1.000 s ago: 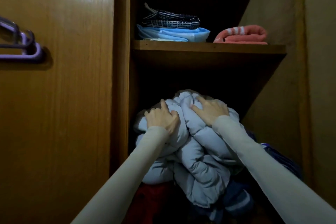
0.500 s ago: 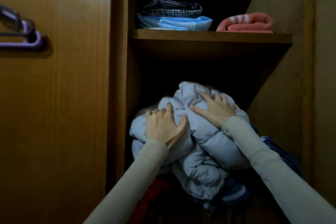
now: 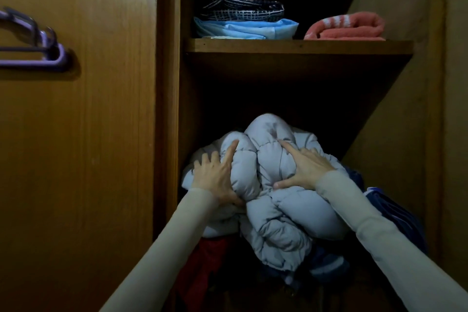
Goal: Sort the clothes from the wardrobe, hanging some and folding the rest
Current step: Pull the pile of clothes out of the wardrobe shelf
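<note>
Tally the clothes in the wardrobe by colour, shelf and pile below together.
Light blue: 2, the puffy jacket and the folded garment
Dark blue: 1, the striped garment
Black-and-white check: 1, the checked garment
Pink: 1, the rolled towel
Red: 1, the red garment
Total: 6 visible

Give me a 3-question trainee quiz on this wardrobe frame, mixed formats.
1. True or false: both hands are on the pale blue quilted puffer jacket.
2. Which item sits on the right end of the wooden shelf? A) coral-pink rolled towel with white stripes B) purple plastic hangers C) red garment
3. Fill in: the black-and-white checked folded cloth lies on top of a ___ folded cloth.

Key: 1 true: left hand and right hand grip it. 2 A. 3 light blue.
</note>
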